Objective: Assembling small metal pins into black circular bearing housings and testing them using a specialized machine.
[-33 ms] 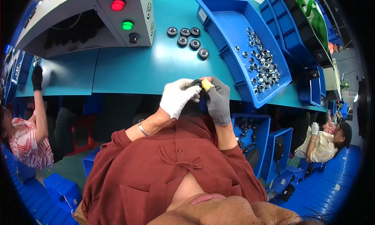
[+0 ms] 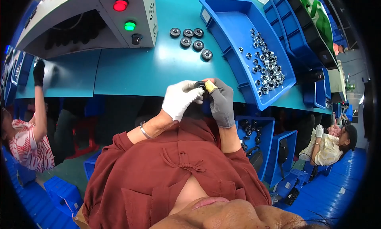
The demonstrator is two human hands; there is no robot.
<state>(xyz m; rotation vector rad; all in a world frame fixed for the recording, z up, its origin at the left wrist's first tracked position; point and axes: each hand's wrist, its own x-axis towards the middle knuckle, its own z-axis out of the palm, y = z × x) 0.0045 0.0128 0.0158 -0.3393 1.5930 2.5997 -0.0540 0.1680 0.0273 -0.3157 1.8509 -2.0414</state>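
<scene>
My left hand (image 2: 179,100), in a white knitted glove, is closed with its fingertips pinching a small black wheel (image 2: 199,85). My right hand (image 2: 223,104), in a grey glove, closes on the same wheel from the other side. Yellow wrapping (image 2: 210,86) covers one of its fingertips. Both hands meet in front of my chest at the table's near edge. The fingers hide part of the wheel. Beyond them, several black wheels with silvery centres (image 2: 198,45) lie in a loose group on the green table (image 2: 131,72).
Right of the wheels, a blue bin (image 2: 227,40) holds many shiny metal parts (image 2: 270,66). A grey machine (image 2: 141,20) with red and green lights stands at the left. Below the table, another blue bin (image 2: 265,143) contains black wheels. Co-workers sit on both sides.
My hands and the wheel keep the same place. At the far left, the co-worker's dark-gloved hand has shifted slightly upward.
</scene>
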